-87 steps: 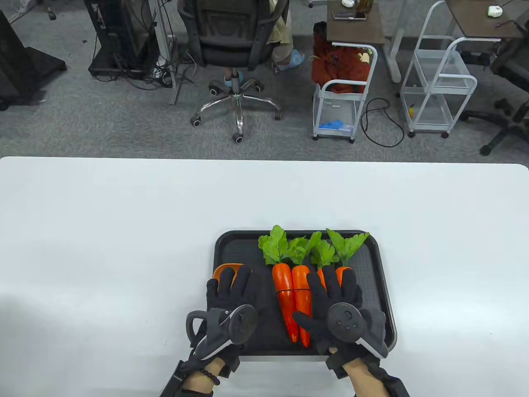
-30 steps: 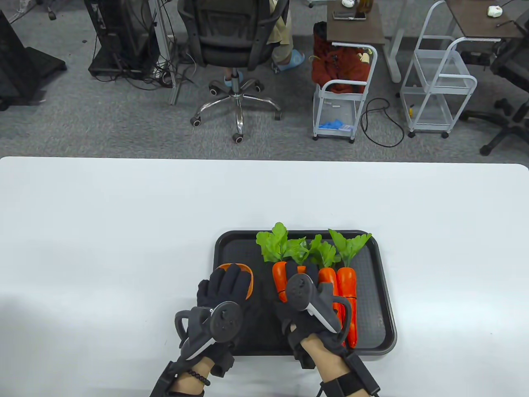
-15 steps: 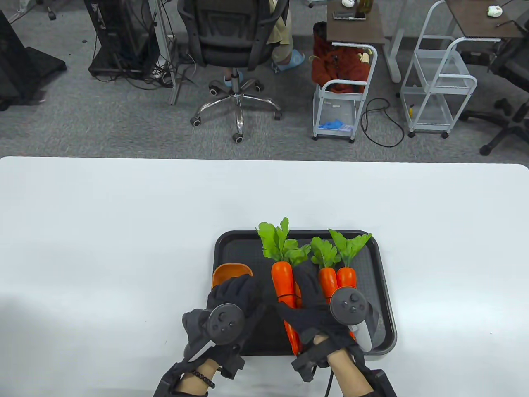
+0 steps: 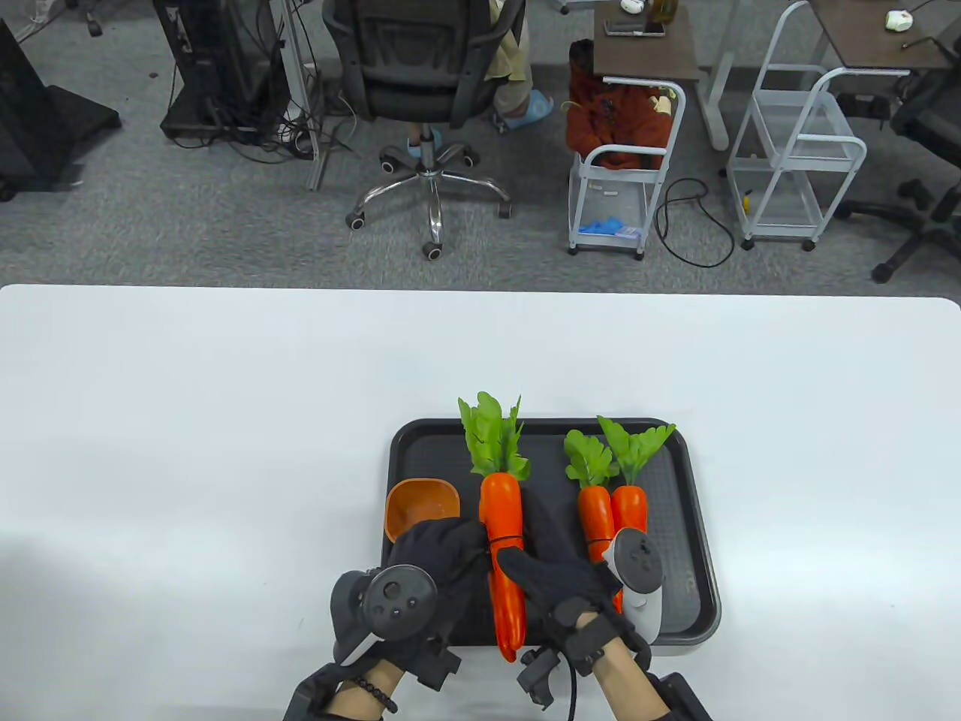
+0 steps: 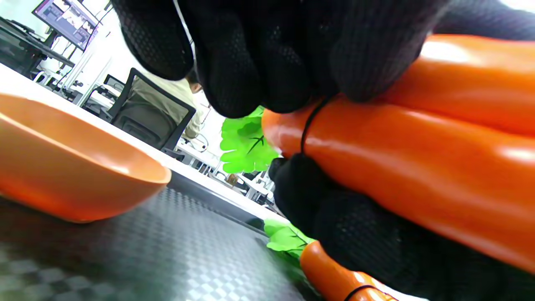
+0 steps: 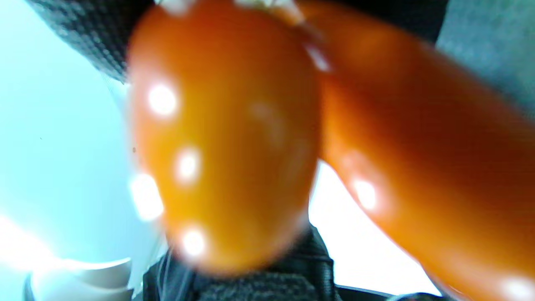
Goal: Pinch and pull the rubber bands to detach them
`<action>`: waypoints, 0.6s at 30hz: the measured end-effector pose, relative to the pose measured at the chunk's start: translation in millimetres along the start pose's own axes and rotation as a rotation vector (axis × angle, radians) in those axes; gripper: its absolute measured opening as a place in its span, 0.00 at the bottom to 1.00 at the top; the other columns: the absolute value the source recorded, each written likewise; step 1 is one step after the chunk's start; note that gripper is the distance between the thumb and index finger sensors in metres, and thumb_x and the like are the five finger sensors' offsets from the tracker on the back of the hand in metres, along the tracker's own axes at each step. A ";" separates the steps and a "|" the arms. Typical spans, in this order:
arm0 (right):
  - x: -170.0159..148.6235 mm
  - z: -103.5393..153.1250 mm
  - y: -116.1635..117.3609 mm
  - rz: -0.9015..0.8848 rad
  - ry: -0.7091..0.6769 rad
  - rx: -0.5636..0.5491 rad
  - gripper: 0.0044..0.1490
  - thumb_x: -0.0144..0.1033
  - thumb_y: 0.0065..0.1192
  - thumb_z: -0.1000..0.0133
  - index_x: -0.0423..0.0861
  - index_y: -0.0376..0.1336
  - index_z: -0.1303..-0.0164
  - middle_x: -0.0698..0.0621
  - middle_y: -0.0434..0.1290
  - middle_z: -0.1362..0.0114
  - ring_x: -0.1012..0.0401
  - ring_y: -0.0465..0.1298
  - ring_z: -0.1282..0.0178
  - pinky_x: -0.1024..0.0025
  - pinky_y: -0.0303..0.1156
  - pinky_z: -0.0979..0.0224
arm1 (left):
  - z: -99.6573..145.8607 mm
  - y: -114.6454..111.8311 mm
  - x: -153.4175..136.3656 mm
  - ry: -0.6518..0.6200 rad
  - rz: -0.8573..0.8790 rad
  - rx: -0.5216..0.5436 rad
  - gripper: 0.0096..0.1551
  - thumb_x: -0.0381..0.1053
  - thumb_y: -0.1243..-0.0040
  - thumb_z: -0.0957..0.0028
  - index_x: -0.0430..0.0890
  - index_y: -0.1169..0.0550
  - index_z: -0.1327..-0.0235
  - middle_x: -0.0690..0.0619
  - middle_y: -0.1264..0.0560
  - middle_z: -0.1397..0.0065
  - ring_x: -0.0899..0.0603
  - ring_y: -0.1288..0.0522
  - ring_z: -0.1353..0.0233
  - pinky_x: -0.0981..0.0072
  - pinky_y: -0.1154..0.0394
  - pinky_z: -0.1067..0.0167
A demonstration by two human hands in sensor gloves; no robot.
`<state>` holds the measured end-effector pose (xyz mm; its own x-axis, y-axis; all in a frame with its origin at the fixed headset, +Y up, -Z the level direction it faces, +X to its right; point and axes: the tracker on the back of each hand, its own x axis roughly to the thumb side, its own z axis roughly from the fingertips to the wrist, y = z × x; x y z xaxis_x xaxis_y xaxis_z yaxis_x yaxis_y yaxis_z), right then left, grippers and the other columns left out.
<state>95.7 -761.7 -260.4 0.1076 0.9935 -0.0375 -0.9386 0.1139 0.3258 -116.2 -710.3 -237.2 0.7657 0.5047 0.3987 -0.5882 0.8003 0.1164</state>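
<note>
Writing nowhere legible; right hand [image 4: 559, 578] seemingly grips banded carrots [image 4: 501, 526].

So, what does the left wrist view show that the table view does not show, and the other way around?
Only the left wrist view shows the left hand's fingertips pinching the thin black rubber band where it wraps the carrot bundle.

Only the table view shows the whole layout: the black tray, the second carrot pair lying to the right, the right hand gripping the raised bundle, and the white table.

Both show the orange bowl, the green leaves and the gloved left hand at the band.
</note>
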 end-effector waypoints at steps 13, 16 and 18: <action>-10.2 2.5 -12.0 -0.191 0.081 -0.027 0.57 0.66 0.68 0.46 0.54 0.43 0.17 0.28 0.56 0.23 0.30 0.68 0.30 0.40 0.71 0.36 | 2.9 -1.1 16.1 -0.156 -0.097 -0.029 0.19 0.57 0.40 0.46 0.61 0.21 0.42 0.56 0.16 0.36 0.45 0.17 0.34 0.41 0.25 0.30; -9.7 2.8 -16.4 -0.186 0.067 -0.016 0.57 0.67 0.67 0.45 0.53 0.42 0.17 0.28 0.56 0.23 0.31 0.67 0.29 0.39 0.70 0.34 | 3.8 -2.1 22.2 -0.193 -0.118 -0.036 0.19 0.57 0.39 0.46 0.61 0.21 0.43 0.56 0.15 0.37 0.45 0.17 0.34 0.41 0.25 0.31; -9.6 1.9 -17.7 -0.189 0.050 -0.009 0.58 0.68 0.66 0.45 0.52 0.41 0.17 0.28 0.56 0.23 0.31 0.68 0.29 0.38 0.69 0.34 | 4.6 -2.4 26.4 -0.208 -0.136 -0.031 0.19 0.58 0.39 0.47 0.61 0.21 0.43 0.57 0.15 0.37 0.45 0.16 0.35 0.41 0.24 0.31</action>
<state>111.9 -773.2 -264.0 0.2656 0.9532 -0.1444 -0.9061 0.2979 0.3003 -95.7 -700.3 -222.8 0.7651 0.3166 0.5607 -0.4725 0.8676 0.1547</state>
